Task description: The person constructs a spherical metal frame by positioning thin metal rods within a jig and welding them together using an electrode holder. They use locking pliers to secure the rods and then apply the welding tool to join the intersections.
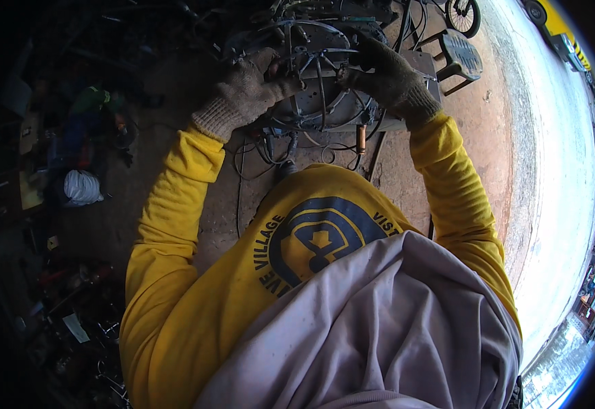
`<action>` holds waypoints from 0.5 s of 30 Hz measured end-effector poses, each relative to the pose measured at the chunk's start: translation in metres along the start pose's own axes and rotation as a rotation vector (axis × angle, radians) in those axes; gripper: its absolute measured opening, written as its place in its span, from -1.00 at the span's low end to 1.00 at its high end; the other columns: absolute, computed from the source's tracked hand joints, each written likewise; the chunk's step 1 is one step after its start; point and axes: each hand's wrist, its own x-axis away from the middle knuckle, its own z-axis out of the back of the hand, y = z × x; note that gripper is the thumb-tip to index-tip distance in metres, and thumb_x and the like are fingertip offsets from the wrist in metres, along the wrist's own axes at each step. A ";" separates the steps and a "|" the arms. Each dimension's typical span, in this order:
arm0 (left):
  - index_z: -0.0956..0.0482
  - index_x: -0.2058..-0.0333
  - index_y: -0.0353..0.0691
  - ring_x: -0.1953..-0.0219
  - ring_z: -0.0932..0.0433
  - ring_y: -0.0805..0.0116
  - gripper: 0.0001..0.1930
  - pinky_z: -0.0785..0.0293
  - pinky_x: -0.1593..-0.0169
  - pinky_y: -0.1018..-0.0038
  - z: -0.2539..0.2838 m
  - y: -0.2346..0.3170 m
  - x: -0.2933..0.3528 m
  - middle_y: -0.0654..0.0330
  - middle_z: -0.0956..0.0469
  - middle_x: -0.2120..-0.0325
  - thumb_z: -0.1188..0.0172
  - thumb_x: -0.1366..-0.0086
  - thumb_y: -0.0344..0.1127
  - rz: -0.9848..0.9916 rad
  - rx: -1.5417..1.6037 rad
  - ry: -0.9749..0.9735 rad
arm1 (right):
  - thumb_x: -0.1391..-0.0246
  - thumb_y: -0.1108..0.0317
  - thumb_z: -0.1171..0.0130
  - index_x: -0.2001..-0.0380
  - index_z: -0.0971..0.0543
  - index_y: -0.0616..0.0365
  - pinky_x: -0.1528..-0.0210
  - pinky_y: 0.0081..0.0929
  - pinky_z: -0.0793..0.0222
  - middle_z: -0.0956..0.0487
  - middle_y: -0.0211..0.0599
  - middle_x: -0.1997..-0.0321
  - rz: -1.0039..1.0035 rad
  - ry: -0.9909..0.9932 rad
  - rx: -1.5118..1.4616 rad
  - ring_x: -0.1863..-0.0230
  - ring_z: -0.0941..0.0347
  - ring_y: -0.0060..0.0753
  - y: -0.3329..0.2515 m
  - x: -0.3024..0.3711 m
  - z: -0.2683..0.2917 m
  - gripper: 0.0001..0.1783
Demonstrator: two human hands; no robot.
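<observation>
I have two gloved hands up at twelve o'clock, both on one round metal frame (321, 75) of bent rods and spokes that lies on a grey box-like stand (416, 68). My left hand (253, 85), in a pale knit glove, is curled with its fingers closed over a rod at the frame's nine o'clock side. My right hand (382, 71), in a darker glove, is closed on a rod at the frame's three o'clock side. How many spokes the frame has I cannot count; they overlap and blur.

Below the frame, at six o'clock from it, several dark cables (270, 146) hang in loops, and one short copper-coloured tube (361, 138) hangs upright among them. One plastic stool (459, 58) stands at about two o'clock, just beside the stand. One bicycle wheel (463, 15) shows at one o'clock by the rim. One white bundle (81, 187) lies at nine o'clock among dark clutter.

Open ground lies to three o'clock, bare reddish floor (478, 150) running out to a bright paved strip (556, 157). The nine o'clock side is crowded and dim.
</observation>
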 end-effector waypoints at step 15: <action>-0.41 0.36 -0.20 0.44 -0.39 0.52 -0.60 -0.45 0.33 0.49 0.009 0.020 0.003 0.32 -0.33 0.46 -0.43 -0.22 -0.06 0.106 0.091 -0.089 | -0.02 -0.06 -0.41 0.13 -0.59 0.24 0.05 -0.30 -0.51 -0.61 -0.09 0.18 -0.002 0.016 0.175 0.12 -0.59 -0.19 -0.024 0.001 0.005 -0.42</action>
